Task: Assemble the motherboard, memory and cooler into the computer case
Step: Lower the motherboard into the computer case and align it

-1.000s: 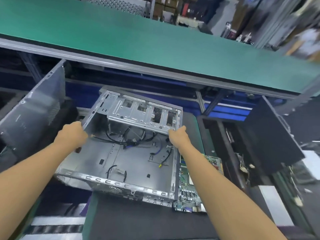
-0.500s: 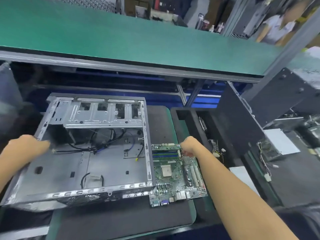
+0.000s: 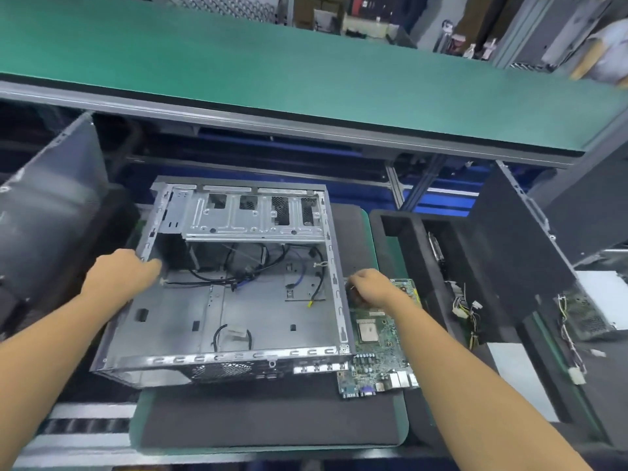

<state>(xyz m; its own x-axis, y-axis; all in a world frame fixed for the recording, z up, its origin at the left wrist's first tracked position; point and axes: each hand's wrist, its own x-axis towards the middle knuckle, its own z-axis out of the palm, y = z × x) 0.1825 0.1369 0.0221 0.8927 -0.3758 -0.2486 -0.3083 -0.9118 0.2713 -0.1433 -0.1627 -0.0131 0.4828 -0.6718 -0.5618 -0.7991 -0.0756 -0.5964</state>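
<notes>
The open silver computer case (image 3: 272, 317) lies on its side on a black mat (image 3: 272, 419), with loose cables inside and a drive cage at its far end. My left hand (image 3: 122, 271) grips the case's left wall. A green motherboard (image 3: 377, 351) lies flat on the mat against the case's right wall. My right hand (image 3: 372, 287) is at the board's far end with its fingers curled down onto it. Memory sticks and a cooler are not clearly visible.
A grey side panel (image 3: 51, 215) leans at the left. Right of the mat is a black foam tray (image 3: 424, 266) holding cables, a dark panel and a power supply (image 3: 598, 307). A green conveyor belt (image 3: 306, 73) runs across the back.
My right hand let go of the case's right wall, went to the motherboard beside it, then slid left along the board's far end. My left hand stays on the left wall.
</notes>
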